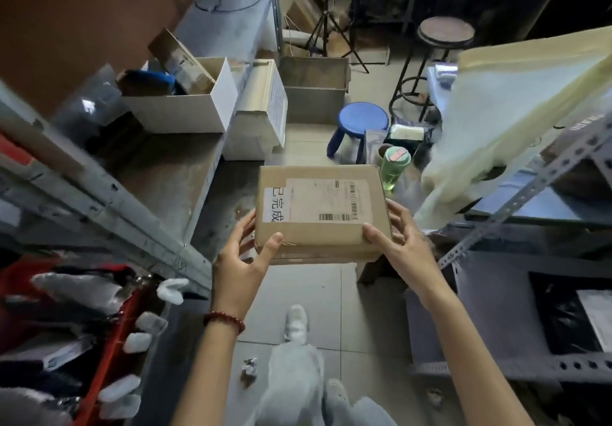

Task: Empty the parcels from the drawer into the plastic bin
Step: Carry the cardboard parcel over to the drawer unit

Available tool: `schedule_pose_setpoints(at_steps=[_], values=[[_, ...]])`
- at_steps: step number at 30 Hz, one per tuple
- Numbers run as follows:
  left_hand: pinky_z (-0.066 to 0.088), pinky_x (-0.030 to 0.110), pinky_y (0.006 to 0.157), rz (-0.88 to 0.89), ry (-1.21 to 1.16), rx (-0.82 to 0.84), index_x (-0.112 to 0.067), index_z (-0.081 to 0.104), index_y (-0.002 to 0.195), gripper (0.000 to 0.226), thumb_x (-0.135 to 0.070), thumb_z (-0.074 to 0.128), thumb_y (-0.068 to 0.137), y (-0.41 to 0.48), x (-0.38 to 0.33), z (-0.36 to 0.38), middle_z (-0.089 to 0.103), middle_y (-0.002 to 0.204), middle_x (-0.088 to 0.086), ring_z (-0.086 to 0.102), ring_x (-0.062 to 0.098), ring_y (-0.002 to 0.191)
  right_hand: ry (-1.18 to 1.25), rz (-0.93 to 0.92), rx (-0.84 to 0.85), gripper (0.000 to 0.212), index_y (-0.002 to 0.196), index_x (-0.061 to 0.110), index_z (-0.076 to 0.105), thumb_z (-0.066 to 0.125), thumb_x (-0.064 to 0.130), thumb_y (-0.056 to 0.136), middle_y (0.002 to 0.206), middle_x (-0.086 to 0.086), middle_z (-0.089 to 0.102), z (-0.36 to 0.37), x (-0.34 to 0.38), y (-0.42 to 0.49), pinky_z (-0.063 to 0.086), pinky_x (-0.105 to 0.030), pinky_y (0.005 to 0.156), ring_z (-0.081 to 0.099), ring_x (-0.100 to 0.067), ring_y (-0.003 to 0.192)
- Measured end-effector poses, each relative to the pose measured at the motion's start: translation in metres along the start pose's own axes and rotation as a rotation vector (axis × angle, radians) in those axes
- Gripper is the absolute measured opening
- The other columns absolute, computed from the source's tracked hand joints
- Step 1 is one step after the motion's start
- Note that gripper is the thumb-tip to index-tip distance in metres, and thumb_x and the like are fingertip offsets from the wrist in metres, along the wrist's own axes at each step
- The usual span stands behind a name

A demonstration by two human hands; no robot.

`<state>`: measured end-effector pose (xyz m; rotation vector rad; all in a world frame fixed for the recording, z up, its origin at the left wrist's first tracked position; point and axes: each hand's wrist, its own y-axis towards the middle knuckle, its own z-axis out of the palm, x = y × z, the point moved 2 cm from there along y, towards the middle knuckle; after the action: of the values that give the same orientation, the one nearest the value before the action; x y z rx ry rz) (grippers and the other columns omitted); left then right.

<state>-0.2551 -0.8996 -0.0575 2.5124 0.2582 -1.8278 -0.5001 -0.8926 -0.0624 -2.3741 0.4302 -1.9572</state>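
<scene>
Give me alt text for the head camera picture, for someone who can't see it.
A person's left hand and right hand hold a cardboard parcel with a shipping label by its near corners, above a tiled floor. Metal shelving stands on either side; a blue stool, a green bottle and an open white box lie beyond.

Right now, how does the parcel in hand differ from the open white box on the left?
The parcel is brown and closed, with a shipping label on top; the white box is open-topped with items inside. The parcel is held in the air between the left hand and right hand; the white box sits on a surface. Both are rectangular boxes.
</scene>
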Motion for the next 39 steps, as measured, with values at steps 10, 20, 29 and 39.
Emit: schedule_pose_setpoints(at_steps=[10, 20, 29, 39], values=[[0.054, 0.035, 0.090, 0.092, 0.028, 0.094, -0.039, 0.048, 0.129, 0.059, -0.043, 0.071, 0.075, 0.189, -0.034, 0.001, 0.060, 0.116, -0.017, 0.060, 0.008, 0.107, 0.008, -0.045, -0.133, 0.074, 0.134, 0.042, 0.039, 0.070, 0.056, 0.068, 0.130, 0.008, 0.054, 0.042, 0.052, 0.140, 0.053, -0.039, 0.093, 0.058, -0.013, 0.113], [0.049, 0.038, 0.098, 0.116, 0.072, 0.149, -0.032, 0.048, 0.133, 0.061, -0.038, 0.073, 0.078, 0.328, -0.053, 0.052, 0.059, 0.120, -0.017, 0.058, 0.009, 0.113, 0.033, -0.059, -0.231, 0.062, 0.132, 0.043, 0.041, 0.074, 0.035, 0.079, 0.123, 0.019, 0.056, 0.034, 0.073, 0.276, 0.049, -0.020, 0.091, 0.054, 0.001, 0.113], [0.052, 0.033, 0.090, 0.110, 0.070, 0.158, -0.039, 0.046, 0.128, 0.067, -0.050, 0.072, 0.068, 0.443, -0.089, 0.113, 0.057, 0.126, -0.014, 0.060, 0.011, 0.110, 0.075, -0.044, -0.198, 0.056, 0.121, 0.055, 0.043, 0.073, 0.045, 0.075, 0.128, 0.014, 0.056, -0.001, 0.096, 0.412, 0.051, -0.041, 0.098, 0.058, -0.006, 0.112], [0.049, 0.018, 0.079, 0.136, 0.018, 0.193, -0.038, 0.045, 0.128, 0.061, -0.042, 0.073, 0.073, 0.601, -0.125, 0.167, 0.055, 0.128, -0.014, 0.057, 0.012, 0.111, 0.041, -0.062, -0.251, 0.060, 0.134, 0.042, 0.040, 0.071, 0.037, 0.083, 0.126, 0.020, 0.053, -0.017, 0.135, 0.563, 0.048, -0.014, 0.080, 0.056, 0.002, 0.108]])
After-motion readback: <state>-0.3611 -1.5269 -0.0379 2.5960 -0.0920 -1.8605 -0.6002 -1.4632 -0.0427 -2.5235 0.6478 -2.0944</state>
